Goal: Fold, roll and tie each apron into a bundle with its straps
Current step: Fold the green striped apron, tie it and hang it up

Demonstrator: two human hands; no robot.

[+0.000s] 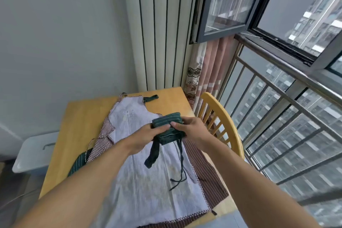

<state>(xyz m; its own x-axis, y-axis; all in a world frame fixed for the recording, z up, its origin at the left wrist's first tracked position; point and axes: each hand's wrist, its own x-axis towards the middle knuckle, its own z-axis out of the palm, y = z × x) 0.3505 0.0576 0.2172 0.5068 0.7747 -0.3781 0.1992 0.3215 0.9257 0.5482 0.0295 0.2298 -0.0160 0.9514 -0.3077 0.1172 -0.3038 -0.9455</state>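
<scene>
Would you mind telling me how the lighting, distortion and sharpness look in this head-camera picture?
Head view: soft, even daylight from the window, no hard shadows or glare; wide-angle distortion bends the railing and stretches the forearms at the frame bottom; slightly soft overall, yet the green rolled apron held by the left hand and right hand reads clearly.

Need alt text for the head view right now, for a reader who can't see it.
Both hands, left hand and right hand, grip a rolled dark green striped apron above a wooden table, its straps hanging loose and untied. A white apron lies flat below over other aprons; a wooden chair stands by the window.
</scene>
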